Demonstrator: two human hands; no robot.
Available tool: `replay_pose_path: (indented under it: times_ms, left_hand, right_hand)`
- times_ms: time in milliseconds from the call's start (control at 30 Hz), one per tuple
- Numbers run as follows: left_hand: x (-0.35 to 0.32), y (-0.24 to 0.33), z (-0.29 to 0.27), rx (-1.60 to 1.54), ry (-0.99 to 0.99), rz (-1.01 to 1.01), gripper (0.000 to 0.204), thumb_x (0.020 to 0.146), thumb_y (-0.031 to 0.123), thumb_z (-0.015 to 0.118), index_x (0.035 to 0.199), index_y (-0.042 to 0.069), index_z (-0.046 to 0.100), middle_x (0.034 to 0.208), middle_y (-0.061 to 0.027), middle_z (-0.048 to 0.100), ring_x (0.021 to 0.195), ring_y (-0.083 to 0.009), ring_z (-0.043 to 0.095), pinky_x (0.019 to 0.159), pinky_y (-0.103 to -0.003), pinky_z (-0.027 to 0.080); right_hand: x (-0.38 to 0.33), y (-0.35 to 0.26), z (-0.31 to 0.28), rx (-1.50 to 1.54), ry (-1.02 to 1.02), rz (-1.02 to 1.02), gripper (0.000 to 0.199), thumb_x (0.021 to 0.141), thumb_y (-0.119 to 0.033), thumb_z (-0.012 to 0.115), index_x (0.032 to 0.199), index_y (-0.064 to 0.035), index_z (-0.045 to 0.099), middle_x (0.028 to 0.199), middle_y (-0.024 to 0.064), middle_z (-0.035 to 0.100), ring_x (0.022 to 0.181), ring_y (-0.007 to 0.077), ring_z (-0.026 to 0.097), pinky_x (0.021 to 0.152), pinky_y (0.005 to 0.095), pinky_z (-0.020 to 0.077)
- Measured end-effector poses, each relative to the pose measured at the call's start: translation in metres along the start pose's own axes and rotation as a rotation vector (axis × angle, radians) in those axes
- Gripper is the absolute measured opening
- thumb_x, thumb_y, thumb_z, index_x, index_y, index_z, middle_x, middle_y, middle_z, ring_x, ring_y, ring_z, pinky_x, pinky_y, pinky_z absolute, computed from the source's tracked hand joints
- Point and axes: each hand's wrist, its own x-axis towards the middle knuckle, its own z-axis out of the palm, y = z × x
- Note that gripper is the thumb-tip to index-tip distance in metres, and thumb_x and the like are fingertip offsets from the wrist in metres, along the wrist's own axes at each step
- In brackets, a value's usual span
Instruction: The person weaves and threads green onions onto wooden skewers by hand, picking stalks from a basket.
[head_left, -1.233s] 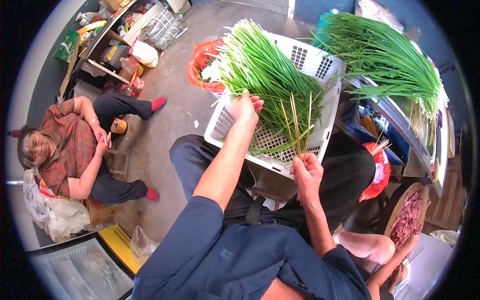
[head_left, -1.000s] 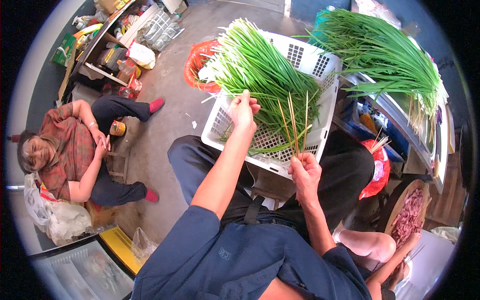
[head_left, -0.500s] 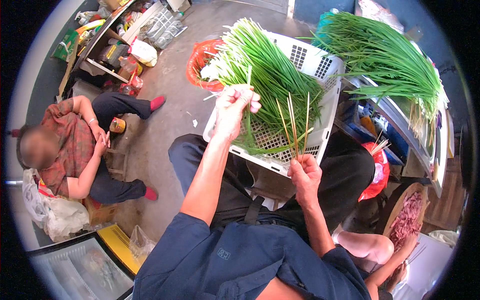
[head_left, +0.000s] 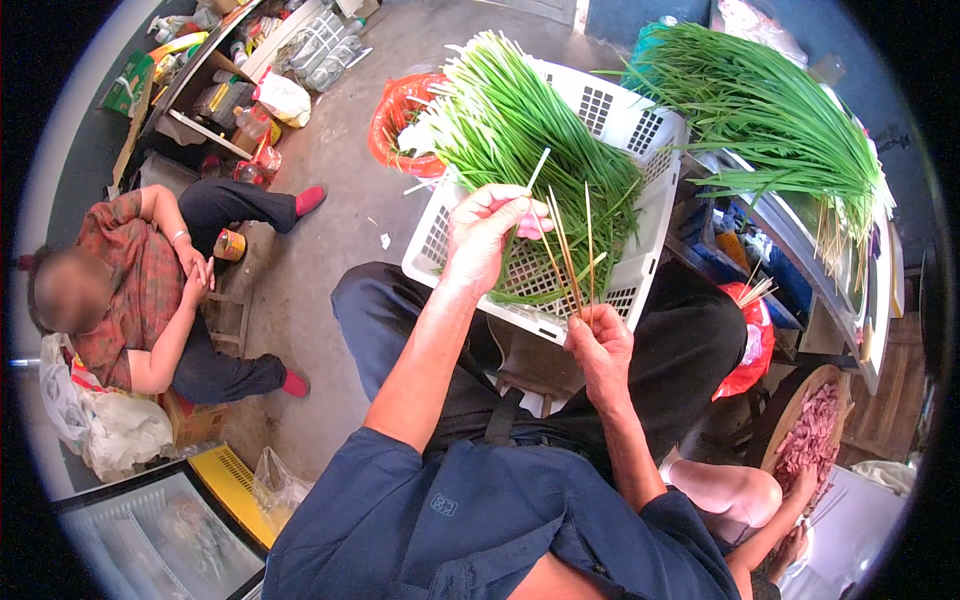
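Note:
A white plastic basket (head_left: 425,245) sits across my knees with a thick bundle of green Chinese chives (head_left: 540,130) in it, pale ends toward the far left. My left hand (head_left: 480,235) is closed over the basket's near left part, pinching a chive whose pale end (head_left: 540,168) sticks up past the fingertips. By the basket's near rim, my right hand (head_left: 602,345) grips several thin bamboo skewers (head_left: 566,250) at their lower ends, fanned upward. The left fingertips are close to the skewers; whether chive and skewers touch, I cannot tell.
More chives (head_left: 770,120), with skewers at their near ends, lie on a table at right. Red bags stand beyond the basket (head_left: 395,115) and beside my right knee (head_left: 750,345). A person sits at left (head_left: 130,290); another's hand (head_left: 805,485) reaches a meat tray (head_left: 840,400).
My left hand has come down and right, bringing the chive close to the skewers. My right hand has shifted slightly left, and the skewers' fan has changed.

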Motion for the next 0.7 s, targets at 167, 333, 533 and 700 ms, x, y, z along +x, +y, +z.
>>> replay_pose_path:
  times_ms: [167,333,533,700]
  left_hand:
    - [-0.0045,-0.0016,0.0016,-0.021,0.001,0.004,0.011,0.091,0.006,0.056,0.099,-0.002,0.058,0.088,-0.0180,0.068,0.075,-0.0245,0.069,0.067,-0.033,0.056]
    - [-0.0062,-0.0062,0.0028,-0.017,-0.003,0.006,0.010,0.091,0.005,0.056,0.097,-0.002,0.058,0.088,-0.0175,0.068,0.076,-0.0239,0.069,0.068,-0.033,0.056]
    - [-0.0078,-0.0099,0.0052,-0.044,0.002,0.051,0.008,0.091,0.005,0.056,0.096,-0.001,0.058,0.087,-0.0165,0.068,0.075,-0.0223,0.068,0.069,-0.032,0.056]
    - [-0.0086,-0.0079,0.0085,-0.064,0.053,0.036,0.008,0.091,0.005,0.057,0.096,-0.001,0.059,0.087,-0.0161,0.067,0.073,-0.0208,0.067,0.069,-0.032,0.056]
  right_hand:
    - [-0.0015,-0.0031,-0.0031,-0.013,-0.015,0.052,0.009,0.090,-0.008,0.061,0.088,-0.0032,0.054,0.067,-0.0018,0.057,0.057,0.0044,0.050,0.051,0.0187,0.0389]
    - [-0.0019,-0.0031,-0.0033,-0.023,-0.006,0.041,0.009,0.090,-0.009,0.061,0.087,-0.0034,0.054,0.066,-0.0016,0.057,0.055,0.0041,0.050,0.049,0.0186,0.0377]
    - [-0.0019,-0.0051,-0.0045,-0.059,0.009,0.036,0.010,0.090,-0.009,0.061,0.085,-0.0037,0.054,0.065,-0.0014,0.057,0.054,0.0035,0.048,0.049,0.0185,0.0364]
    - [-0.0002,-0.0033,-0.0023,-0.055,0.020,0.013,0.009,0.089,-0.010,0.062,0.087,-0.0043,0.055,0.063,-0.0010,0.057,0.050,0.0025,0.044,0.046,0.0171,0.0315]
